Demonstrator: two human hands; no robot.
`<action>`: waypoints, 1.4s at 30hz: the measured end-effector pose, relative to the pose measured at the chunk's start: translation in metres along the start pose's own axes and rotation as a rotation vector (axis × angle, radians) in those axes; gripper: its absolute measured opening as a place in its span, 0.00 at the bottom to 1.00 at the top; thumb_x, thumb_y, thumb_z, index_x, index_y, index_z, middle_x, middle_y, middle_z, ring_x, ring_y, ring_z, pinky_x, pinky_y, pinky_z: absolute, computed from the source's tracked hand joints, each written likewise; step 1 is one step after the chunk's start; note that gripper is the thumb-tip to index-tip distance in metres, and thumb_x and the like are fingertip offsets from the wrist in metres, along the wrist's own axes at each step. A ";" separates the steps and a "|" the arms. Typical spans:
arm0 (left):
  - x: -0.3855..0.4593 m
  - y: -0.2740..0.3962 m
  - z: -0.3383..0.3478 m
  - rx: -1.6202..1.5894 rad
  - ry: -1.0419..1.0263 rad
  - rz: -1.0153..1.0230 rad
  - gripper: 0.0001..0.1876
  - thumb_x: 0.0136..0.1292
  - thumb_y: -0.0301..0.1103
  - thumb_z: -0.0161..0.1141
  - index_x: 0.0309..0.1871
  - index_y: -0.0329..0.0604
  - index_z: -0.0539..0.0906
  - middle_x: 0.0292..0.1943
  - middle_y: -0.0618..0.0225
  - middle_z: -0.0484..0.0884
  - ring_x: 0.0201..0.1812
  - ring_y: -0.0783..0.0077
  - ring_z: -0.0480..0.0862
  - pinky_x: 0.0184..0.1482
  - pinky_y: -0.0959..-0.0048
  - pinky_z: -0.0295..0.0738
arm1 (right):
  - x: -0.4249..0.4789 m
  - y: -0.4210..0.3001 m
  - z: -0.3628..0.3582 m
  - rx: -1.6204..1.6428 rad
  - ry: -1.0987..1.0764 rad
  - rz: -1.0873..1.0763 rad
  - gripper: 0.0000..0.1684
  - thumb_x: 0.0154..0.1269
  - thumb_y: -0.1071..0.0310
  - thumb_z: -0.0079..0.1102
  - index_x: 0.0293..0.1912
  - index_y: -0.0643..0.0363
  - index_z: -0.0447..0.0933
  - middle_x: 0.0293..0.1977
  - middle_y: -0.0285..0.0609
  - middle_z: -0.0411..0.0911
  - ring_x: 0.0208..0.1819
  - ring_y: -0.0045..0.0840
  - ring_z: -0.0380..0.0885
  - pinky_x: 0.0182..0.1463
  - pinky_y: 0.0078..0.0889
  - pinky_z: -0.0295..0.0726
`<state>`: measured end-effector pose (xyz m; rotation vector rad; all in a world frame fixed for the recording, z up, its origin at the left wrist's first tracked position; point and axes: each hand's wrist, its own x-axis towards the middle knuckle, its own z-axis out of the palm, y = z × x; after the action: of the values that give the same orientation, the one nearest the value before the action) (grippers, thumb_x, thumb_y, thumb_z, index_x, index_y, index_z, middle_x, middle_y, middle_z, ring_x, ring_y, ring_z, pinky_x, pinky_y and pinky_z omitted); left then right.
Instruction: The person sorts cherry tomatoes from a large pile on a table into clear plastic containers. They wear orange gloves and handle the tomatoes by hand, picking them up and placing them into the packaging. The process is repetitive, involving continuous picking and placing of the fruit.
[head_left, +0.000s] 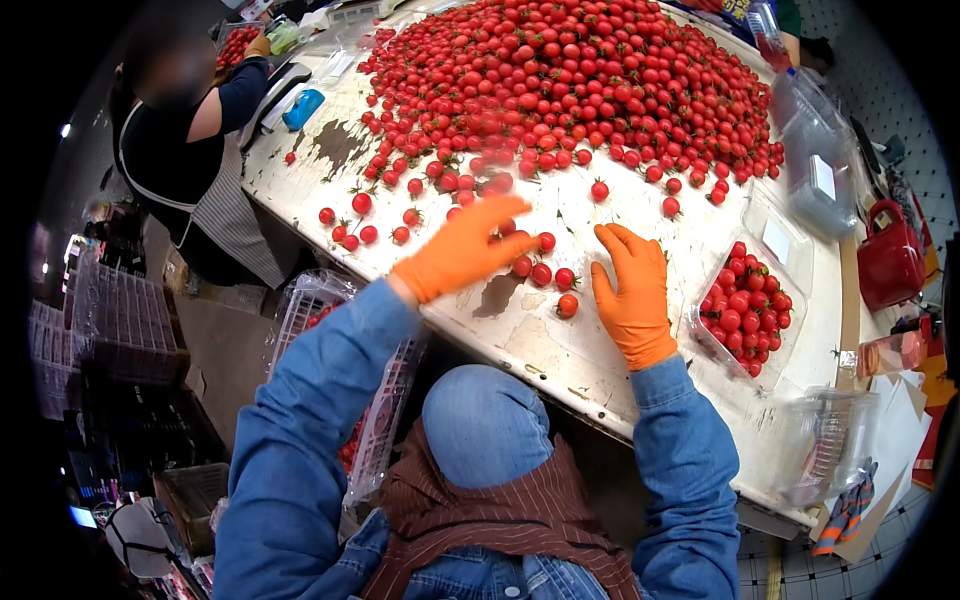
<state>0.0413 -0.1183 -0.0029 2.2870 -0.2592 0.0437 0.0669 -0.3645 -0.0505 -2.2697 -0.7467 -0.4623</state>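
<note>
My left hand (469, 251), in an orange glove, hovers over loose cherry tomatoes near the table's front edge; some fingertips are blurred, and whether it touches a tomato I cannot tell. My right hand (630, 289), gloved in orange too, is over the white table (555, 345) with its fingers apart and holds nothing. Between the hands lie several loose cherry tomatoes (541, 274). A large heap of cherry tomatoes (585, 82) covers the far part of the table. Right of my right hand, an open clear plastic clamshell box (796, 262) holds many tomatoes (742, 311).
Stacked clear plastic boxes (817, 169) stand at the right edge, near a red bag (890, 255). More clear boxes (832, 446) are at the lower right. A crate (382, 427) with tomatoes is below the table's edge. A co-worker (187, 150) stands at the left, by a blue object (303, 109).
</note>
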 end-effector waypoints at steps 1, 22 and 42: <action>0.020 -0.013 -0.008 0.088 0.119 0.099 0.21 0.67 0.38 0.65 0.60 0.39 0.80 0.59 0.52 0.80 0.62 0.56 0.79 0.64 0.64 0.72 | 0.002 -0.003 0.000 0.005 0.008 -0.011 0.27 0.61 0.70 0.62 0.61 0.55 0.74 0.56 0.44 0.74 0.58 0.41 0.71 0.70 0.56 0.60; -0.017 0.004 0.021 0.487 -0.317 0.301 0.29 0.70 0.46 0.59 0.71 0.48 0.70 0.74 0.50 0.61 0.76 0.46 0.57 0.75 0.45 0.47 | 0.003 0.006 0.004 -0.015 0.061 0.009 0.26 0.59 0.67 0.64 0.59 0.55 0.76 0.53 0.44 0.75 0.56 0.40 0.71 0.65 0.51 0.64; -0.037 0.040 0.034 0.081 -0.293 0.332 0.32 0.65 0.36 0.66 0.71 0.41 0.70 0.72 0.54 0.68 0.73 0.51 0.64 0.75 0.55 0.56 | -0.004 0.021 0.006 0.156 -0.040 0.144 0.27 0.63 0.63 0.61 0.61 0.60 0.74 0.54 0.50 0.76 0.53 0.43 0.75 0.57 0.39 0.75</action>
<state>-0.0042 -0.1631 -0.0003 2.3032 -0.8004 -0.1144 0.0774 -0.3746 -0.0671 -2.1734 -0.6123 -0.2817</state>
